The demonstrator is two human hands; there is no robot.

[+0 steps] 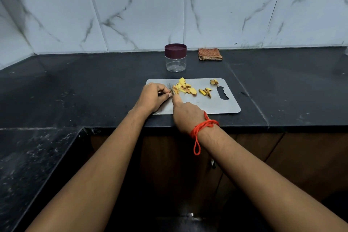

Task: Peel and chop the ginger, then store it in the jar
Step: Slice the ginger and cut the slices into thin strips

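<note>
1. The left hand (pixel 153 97) rests on the left part of a grey cutting board (pixel 216 107), fingers curled, tips pinching the ginger (pixel 183 87) beside the blade
2. The right hand (pixel 185 113) is closed round a knife (pixel 171 88); its handle is hidden, the forefinger lies along the top, and the thin blade stands at the left edge of the ginger pile
3. More cut strips lie near the board's handle slot, a small knob at the far edge
4. The jar (pixel 175 62) stands on the black desk (pixel 94 85) just behind the board, its maroon lid (pixel 175 49) on
5. A folded checked cloth (pixel 210 54) lies right of it, against the wall
6. A red thread (pixel 204 126) circles the right wrist
</note>
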